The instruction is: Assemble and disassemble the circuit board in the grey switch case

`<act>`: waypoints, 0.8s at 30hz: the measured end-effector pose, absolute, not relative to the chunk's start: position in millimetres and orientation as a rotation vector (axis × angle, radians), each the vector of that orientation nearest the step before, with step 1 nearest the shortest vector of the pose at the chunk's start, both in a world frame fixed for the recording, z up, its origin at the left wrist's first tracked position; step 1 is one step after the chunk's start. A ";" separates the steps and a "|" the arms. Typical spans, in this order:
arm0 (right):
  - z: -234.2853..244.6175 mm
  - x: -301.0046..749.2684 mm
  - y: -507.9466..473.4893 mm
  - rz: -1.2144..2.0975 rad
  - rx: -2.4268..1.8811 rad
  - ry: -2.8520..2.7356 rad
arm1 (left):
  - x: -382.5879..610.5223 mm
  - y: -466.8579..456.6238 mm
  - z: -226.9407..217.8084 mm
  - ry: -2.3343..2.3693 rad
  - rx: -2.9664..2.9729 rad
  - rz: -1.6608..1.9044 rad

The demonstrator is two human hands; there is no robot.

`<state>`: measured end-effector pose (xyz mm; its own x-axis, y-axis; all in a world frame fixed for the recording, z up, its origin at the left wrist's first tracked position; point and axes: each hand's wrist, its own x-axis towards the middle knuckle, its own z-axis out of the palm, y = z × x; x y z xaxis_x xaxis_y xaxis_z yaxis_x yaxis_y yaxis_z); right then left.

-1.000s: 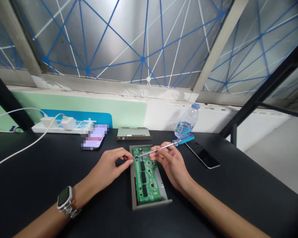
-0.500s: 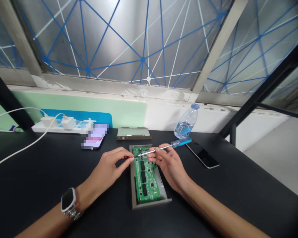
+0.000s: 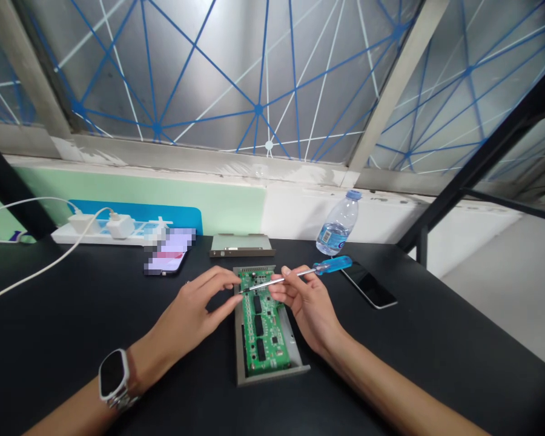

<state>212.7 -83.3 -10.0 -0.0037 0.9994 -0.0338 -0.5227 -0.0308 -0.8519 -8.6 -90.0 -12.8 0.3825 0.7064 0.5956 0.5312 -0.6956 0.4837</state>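
My right hand (image 3: 306, 303) is closed around the shaft of a screwdriver (image 3: 333, 264) with a clear blue handle. The shaft slants down to the left above a green circuit board (image 3: 266, 330). That board sits in a grey metal tray (image 3: 240, 369) on the black table. Beside the screwdriver's tip is my left hand (image 3: 195, 309), its thumb and index finger apart, with the tip near the thumb. Whether a small screw sits on the tip is too small to tell. A watch is on my left wrist.
Behind the tray lies a metal cover plate (image 3: 243, 245). A water bottle (image 3: 338, 224) and a dark phone (image 3: 372, 287) are at the right. To the left are a lit phone (image 3: 172, 254) and a white power strip (image 3: 104, 233) with chargers and cables.
My left thumb and index finger have parted at the screwdriver's tip, where they were pinched together. The screwdriver has turned slightly in my right hand, its tip a little lower.
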 end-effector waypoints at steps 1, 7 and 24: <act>-10.3 212.9 -83.0 1.447 -0.817 -0.769 | -9.3 -89.9 -12.7 1.101 2.422 1.198; -10.9 214.9 -82.8 1.455 -0.821 -0.751 | -8.8 -91.1 -12.4 1.094 2.396 1.115; -13.6 209.9 -88.0 1.474 -0.890 -0.749 | 0.8 -98.5 -16.1 1.107 2.629 1.001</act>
<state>209.9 -88.0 -13.6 -0.0091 0.9945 -0.1045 -0.5022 -0.0949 -0.8595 0.8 -98.5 -16.1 0.5145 0.6738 0.5303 0.5953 -0.7258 0.3447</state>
